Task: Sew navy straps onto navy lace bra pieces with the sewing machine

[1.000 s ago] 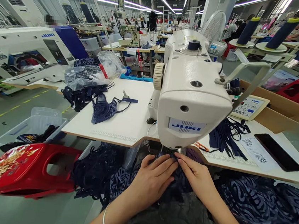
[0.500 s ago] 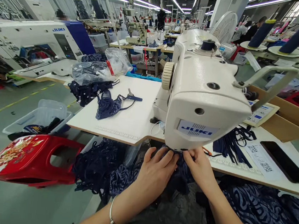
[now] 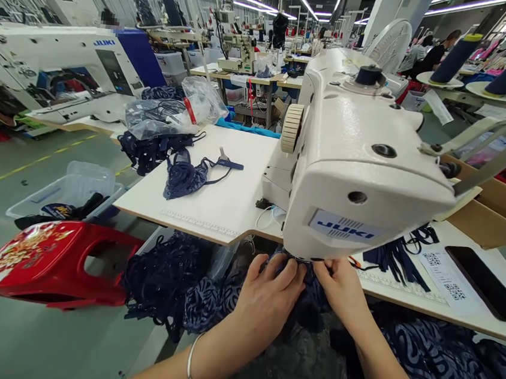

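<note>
At the front of the white JUKI sewing machine (image 3: 364, 165), my left hand (image 3: 272, 291) presses its bent fingers on a navy fabric piece (image 3: 312, 304). The fingers are closed on the cloth close under the machine head. My right hand (image 3: 342, 286) pinches the same piece on its right side, thumb and fingers together. Needle and presser foot are hidden by the machine head, and most of the fabric lies behind my hands. A navy patterned bra (image 3: 185, 176) rests on the white table (image 3: 243, 200) to the left, its strap stretched toward a small grey-and-navy item.
Navy straps (image 3: 396, 262), a paper slip (image 3: 445, 279) and a black phone (image 3: 489, 284) lie on the right. Navy garments (image 3: 166, 277) are heaped below the table's left side, beside a red stool (image 3: 55, 262). More patterned fabric (image 3: 452, 361) hangs at lower right.
The view has shifted slightly, so the machine appears larger and further right. My left fingers are bent more sharply on the fabric. My right hand keeps its pinch.
</note>
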Tool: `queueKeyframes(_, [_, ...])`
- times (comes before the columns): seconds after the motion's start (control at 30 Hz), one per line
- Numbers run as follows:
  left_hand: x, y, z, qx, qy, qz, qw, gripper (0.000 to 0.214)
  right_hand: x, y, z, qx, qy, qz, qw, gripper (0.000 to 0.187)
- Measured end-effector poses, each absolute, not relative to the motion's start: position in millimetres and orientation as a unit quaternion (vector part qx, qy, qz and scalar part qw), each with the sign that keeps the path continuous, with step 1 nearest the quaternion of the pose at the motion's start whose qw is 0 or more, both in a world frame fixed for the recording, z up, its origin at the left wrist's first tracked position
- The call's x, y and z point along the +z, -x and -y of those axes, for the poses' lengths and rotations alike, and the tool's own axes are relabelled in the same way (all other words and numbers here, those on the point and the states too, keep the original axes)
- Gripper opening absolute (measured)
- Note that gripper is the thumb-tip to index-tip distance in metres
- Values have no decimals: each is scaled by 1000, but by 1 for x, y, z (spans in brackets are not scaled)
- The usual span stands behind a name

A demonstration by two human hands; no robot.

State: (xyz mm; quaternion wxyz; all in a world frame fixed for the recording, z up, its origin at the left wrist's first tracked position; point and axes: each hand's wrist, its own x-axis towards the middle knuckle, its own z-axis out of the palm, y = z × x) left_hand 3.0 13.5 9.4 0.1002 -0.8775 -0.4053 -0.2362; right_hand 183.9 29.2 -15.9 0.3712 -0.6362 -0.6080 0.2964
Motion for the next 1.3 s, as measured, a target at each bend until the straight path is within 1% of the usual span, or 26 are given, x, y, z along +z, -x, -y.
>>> queueKeyframes(0.33, [10, -5, -11, -230, 874, 411, 117, 23, -10, -183, -26, 288, 649, 603, 364, 20])
queueKeyframes(0.7, [11, -5, -11, -235, 874, 410, 112, 24, -7, -182, -25, 289, 651, 606, 354, 15])
queueKeyframes(1.3, [12, -4, -10, -222, 870, 421, 127, 24, -9, -180, -25, 272, 662, 610, 339, 23])
